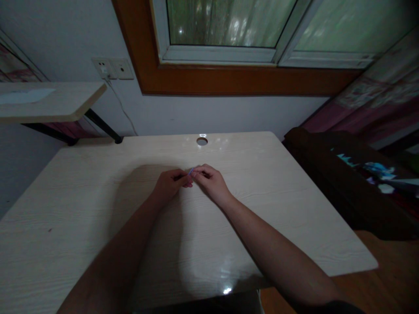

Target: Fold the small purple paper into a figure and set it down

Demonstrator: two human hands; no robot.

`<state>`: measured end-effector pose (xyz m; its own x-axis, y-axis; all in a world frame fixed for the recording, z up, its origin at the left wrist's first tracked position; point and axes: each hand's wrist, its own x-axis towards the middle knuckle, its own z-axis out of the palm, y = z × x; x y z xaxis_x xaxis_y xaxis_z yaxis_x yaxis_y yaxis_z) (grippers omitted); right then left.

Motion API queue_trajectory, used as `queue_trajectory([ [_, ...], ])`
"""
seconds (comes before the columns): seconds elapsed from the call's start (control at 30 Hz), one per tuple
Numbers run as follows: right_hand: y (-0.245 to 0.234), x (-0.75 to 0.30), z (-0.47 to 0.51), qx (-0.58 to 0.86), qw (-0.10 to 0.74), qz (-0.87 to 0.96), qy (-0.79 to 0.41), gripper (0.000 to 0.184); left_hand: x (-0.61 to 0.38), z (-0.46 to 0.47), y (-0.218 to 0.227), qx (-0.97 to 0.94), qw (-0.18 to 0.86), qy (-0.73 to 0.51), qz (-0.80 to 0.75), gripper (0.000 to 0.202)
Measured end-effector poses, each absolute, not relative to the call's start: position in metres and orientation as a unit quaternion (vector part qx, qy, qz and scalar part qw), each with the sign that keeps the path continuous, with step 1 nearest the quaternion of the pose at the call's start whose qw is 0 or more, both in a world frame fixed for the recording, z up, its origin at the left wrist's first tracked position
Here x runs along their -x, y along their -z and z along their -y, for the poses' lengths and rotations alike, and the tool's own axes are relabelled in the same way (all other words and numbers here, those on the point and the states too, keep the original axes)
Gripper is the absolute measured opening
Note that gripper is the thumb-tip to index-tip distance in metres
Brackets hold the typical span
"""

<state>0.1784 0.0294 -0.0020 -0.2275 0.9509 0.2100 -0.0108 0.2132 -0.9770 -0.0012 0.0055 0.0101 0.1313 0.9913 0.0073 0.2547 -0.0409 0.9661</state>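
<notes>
Over the middle of the pale wood desk (262,174), my two hands meet fingertip to fingertip. Between them is a small, thin, bluish-white item (191,171), mostly covered by the fingers and too small to name. My left hand (169,185) is closed in a pinch at its left side. From the right, my right hand (211,179) pinches it between thumb and index finger. Both forearms reach in from the bottom of the view.
A round cable hole (202,141) lies near the desk's back edge. At the left stands a raised shelf (49,100) on black legs. A white cord (121,104) hangs from a wall socket (104,69). Dark furniture (340,183) with colourful items stands right of the desk.
</notes>
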Motion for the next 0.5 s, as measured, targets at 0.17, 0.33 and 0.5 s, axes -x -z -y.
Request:
queue_trajectory([
  [0.17, -0.0008, -0.1787, -0.0289, 0.389, 0.479, 0.611, -0.496, 0.019, 0.0033, -0.0069, -0.0053, -0.621, 0.446, -0.389, -0.515, 0.03],
  [0.33, -0.0005, -0.1786, -0.0297, 0.398, 0.481, 0.591, -0.512, 0.021, 0.0036, -0.0078, -0.0052, -0.623, 0.462, -0.389, -0.498, 0.032],
  [0.5, 0.0027, -0.1777, -0.0311, 0.392, 0.481, 0.566, -0.544, 0.023, 0.003, -0.0067, -0.0092, -0.617, 0.484, -0.393, -0.481, 0.037],
])
